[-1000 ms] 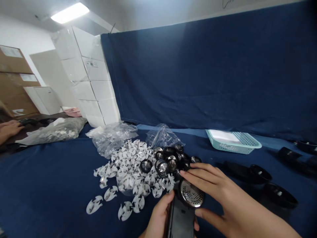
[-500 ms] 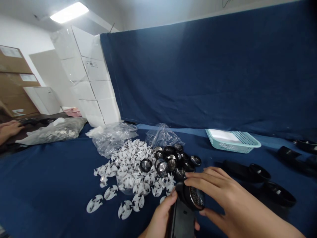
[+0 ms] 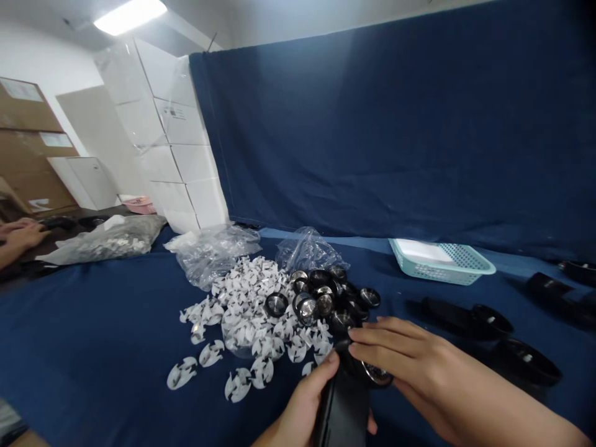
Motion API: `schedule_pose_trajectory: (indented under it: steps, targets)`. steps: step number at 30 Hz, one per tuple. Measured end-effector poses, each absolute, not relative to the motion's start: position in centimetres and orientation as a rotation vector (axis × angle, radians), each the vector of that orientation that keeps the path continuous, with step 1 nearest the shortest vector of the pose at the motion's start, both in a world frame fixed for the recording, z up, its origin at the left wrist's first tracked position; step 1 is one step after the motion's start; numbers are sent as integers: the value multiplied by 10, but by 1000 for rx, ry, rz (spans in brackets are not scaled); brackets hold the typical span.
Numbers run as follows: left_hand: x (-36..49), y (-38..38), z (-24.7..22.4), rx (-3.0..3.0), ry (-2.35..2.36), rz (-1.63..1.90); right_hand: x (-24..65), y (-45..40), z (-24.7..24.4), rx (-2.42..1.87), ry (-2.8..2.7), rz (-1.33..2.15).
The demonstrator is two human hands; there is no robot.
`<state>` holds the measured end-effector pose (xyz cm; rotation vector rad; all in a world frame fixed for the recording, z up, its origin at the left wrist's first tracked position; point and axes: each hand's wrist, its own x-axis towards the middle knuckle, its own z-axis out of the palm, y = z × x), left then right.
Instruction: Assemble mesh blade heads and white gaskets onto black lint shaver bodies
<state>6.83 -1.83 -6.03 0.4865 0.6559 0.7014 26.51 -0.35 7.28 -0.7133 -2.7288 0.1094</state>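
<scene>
My left hand (image 3: 311, 397) is wrapped around a long black plastic housing (image 3: 347, 406), its thumb along the upper edge. Against the housing's far end sits a round black cap with a perforated metal face (image 3: 376, 375). My right hand (image 3: 410, 357) presses over this cap, fingers together and covering most of it; its thumb is hidden. Just beyond my hands lies a pile of similar round black caps with metal mesh (image 3: 325, 303). Left of that, many white curved plastic pieces (image 3: 251, 298) are heaped, some scattered toward the front.
A turquoise basket (image 3: 447, 273) holding white paper stands at the back right. More black housings with round ends (image 3: 526, 363) lie at right. Clear plastic bags (image 3: 212, 251) sit behind the heap. At far left, another person's hands (image 3: 23, 236) are near a filled bag (image 3: 116, 239).
My right hand has shifted from gripping the cap's sides to lying over its face. The housing and cap have tilted, so less of the mesh shows. The camera view has shifted slightly.
</scene>
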Motion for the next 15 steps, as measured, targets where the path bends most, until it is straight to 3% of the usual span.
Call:
schedule_pose_trajectory:
  steps: [10, 15]
  targets:
    - [74, -29, -40, 537, 686, 851, 268, 2, 60, -1087, -2544, 248]
    - [76, -32, -33, 560, 712, 976, 264, 6, 59, -1070, -2501, 330]
